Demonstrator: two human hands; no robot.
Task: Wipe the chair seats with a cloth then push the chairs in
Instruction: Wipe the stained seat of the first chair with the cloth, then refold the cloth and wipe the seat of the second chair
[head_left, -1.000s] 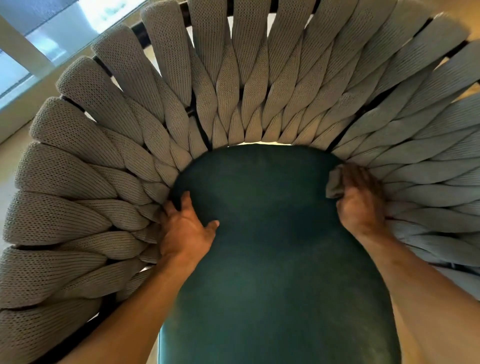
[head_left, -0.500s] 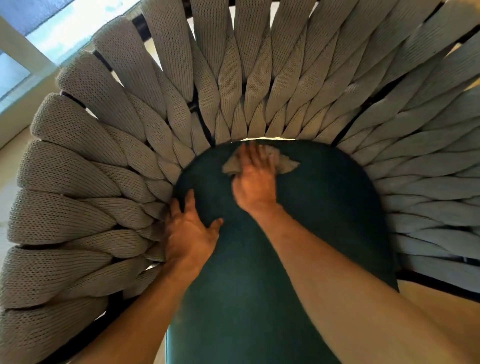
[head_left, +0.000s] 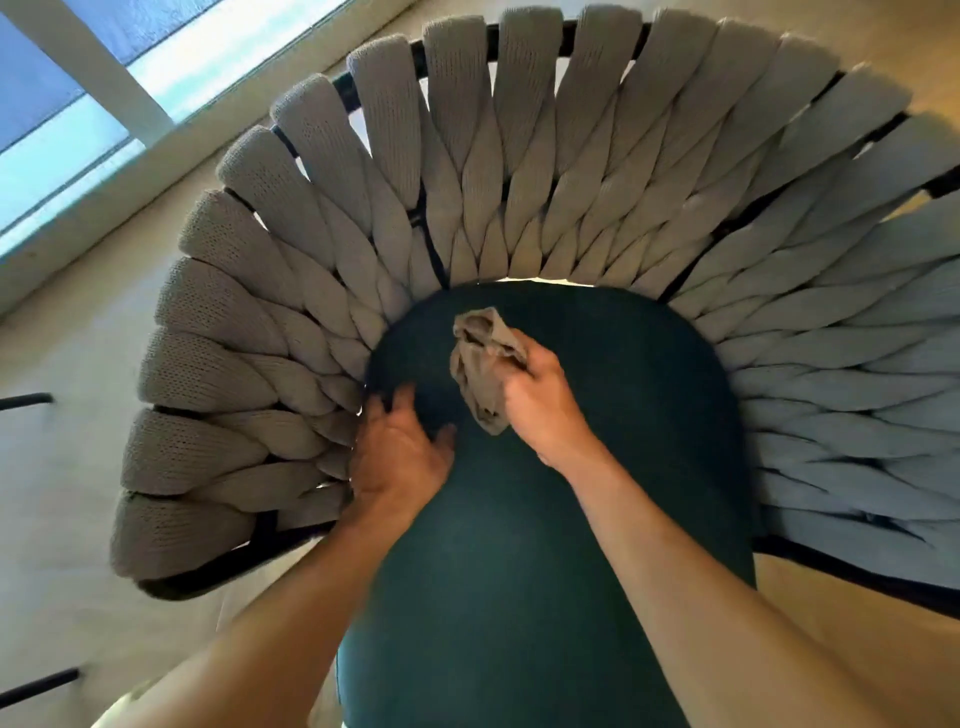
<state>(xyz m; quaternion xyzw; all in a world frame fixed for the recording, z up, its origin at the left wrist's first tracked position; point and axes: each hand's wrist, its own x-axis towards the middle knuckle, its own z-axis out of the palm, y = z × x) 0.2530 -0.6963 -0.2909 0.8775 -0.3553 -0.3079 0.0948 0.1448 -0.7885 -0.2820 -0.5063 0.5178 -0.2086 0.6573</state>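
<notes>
Seat: we lean over a dark green chair seat filling the lower centre of the frame; grey woven backrest fans above it
Right hand: grasping a crumpled beige cloth, centre frame, on the seat
Left hand: fingers relaxed, resting flat on the seat's left edge
Upper left: a window

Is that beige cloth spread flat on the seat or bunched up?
Bunched up. The beige cloth is crumpled into folds, gripped by the right hand over the dark green seat cushion.
</notes>
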